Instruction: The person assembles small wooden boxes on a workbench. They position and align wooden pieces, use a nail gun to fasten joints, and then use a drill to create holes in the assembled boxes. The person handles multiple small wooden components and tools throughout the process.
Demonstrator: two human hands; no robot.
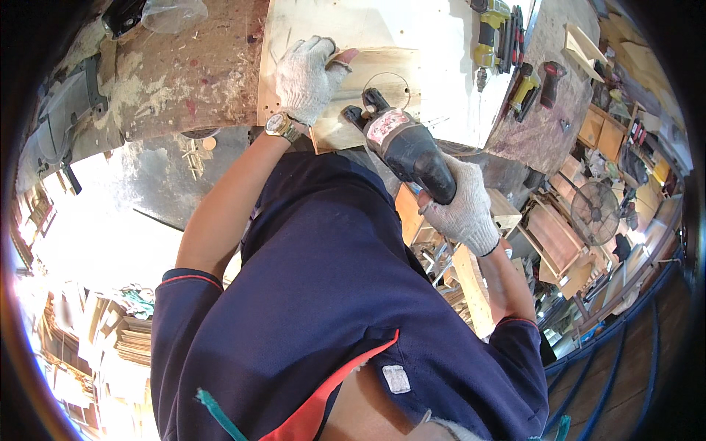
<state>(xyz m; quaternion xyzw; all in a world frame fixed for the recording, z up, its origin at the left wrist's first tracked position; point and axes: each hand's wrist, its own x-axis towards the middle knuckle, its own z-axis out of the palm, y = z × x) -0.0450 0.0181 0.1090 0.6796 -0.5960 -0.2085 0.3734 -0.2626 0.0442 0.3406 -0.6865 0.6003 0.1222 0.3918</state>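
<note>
My left hand (307, 79), in a white knit glove, is curled over the left side of a light plywood piece (346, 135) at the near edge of the bench. A thin round outline marks this piece, and small dark holes show near its right side. My right hand (465, 203), gloved too, grips the rear of a black handheld power tool (415, 152). Its body has a grey band and a worn red-and-white label. Two black parts at its front end reach over the plywood, beside the outline. Whether they touch the wood I cannot tell.
On the bench's right lie a yellow-and-black drill (485, 45), a yellow-and-black tool (525, 91) and a red-and-black tool (551, 82). A worn brown board (187, 81) with sawdust spans the left. A round fan (594, 212) and stacked wood stand at right.
</note>
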